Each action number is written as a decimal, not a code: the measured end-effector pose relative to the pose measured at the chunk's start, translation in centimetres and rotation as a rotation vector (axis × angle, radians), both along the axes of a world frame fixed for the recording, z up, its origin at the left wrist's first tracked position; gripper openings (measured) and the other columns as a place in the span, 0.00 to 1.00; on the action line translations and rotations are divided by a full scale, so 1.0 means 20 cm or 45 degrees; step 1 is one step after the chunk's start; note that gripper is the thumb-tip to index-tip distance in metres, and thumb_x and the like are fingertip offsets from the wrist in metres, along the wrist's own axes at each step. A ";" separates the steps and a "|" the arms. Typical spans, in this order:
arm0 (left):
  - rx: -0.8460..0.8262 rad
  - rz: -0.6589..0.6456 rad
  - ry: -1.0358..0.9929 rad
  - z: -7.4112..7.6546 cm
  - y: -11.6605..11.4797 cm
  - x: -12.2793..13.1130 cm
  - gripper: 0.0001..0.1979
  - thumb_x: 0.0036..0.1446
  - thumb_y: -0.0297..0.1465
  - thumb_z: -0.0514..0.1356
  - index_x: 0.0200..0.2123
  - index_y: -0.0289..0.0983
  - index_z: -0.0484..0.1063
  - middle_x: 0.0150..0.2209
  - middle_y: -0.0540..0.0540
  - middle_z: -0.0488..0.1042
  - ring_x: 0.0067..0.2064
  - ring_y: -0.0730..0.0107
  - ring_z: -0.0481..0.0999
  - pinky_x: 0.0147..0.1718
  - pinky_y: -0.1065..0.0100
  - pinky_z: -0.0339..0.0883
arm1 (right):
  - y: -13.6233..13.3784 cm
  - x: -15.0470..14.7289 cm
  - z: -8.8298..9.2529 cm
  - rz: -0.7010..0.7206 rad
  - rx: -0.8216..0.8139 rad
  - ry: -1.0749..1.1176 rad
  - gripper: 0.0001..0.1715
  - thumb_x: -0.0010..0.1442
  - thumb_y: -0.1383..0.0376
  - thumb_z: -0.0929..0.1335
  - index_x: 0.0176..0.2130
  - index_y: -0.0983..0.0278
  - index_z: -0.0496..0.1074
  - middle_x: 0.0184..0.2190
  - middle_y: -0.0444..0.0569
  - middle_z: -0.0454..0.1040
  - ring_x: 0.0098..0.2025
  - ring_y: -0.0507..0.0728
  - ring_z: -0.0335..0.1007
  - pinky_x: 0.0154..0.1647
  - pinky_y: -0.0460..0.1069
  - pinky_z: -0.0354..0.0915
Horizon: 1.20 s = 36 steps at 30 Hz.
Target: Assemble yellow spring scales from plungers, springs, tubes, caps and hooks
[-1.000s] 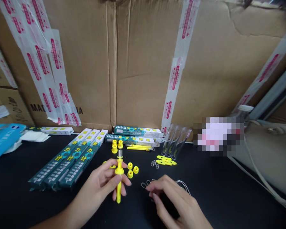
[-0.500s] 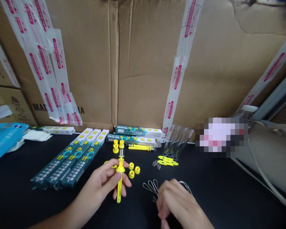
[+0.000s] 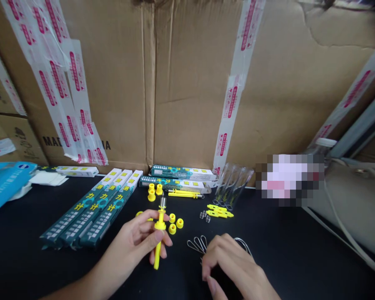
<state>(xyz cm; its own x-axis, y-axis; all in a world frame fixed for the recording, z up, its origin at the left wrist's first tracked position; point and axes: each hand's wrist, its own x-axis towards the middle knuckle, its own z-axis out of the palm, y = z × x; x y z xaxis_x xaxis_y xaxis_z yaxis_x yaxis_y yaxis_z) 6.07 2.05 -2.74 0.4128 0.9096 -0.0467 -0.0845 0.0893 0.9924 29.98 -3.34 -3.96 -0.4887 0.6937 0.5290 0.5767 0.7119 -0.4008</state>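
Note:
My left hand (image 3: 139,239) is closed around the yellow inner rod of a spring scale (image 3: 160,225), its thumb and fingers at the collar. The rod stands nearly upright, with a metal spring at its upper end. My right hand (image 3: 237,264) is curled low over the black table, thumb near the bent index finger; what it holds, if anything, is hidden. Looped metal wire hooks (image 3: 197,244) show on both sides of it, partly covered. Beyond my left hand lie several yellow caps (image 3: 172,228). Flat yellow tabs (image 3: 220,211) and small metal coils (image 3: 205,216) lie farther right.
Long green spring-scale boxes (image 3: 90,208) lie at left, with more boxes (image 3: 181,172) at the back. Clear plastic tubes (image 3: 234,187) lean near the cardboard wall (image 3: 193,83). Yellow rods (image 3: 184,194) lie before the boxes. A grey bag (image 3: 356,208) is at right, a blue packet (image 3: 9,181) at left.
The rod in my left hand has tilted and turned slightly, its spring end shifting right. My right hand has moved a little left, and its thumb shows more.

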 end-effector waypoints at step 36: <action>0.010 0.017 0.003 0.01 0.00 0.00 0.26 0.52 0.51 0.70 0.40 0.37 0.69 0.27 0.50 0.78 0.26 0.71 0.75 0.21 0.74 0.65 | 0.01 -0.03 -0.04 -0.138 0.076 0.077 0.14 0.63 0.77 0.62 0.42 0.60 0.69 0.31 0.46 0.76 0.31 0.55 0.76 0.30 0.48 0.72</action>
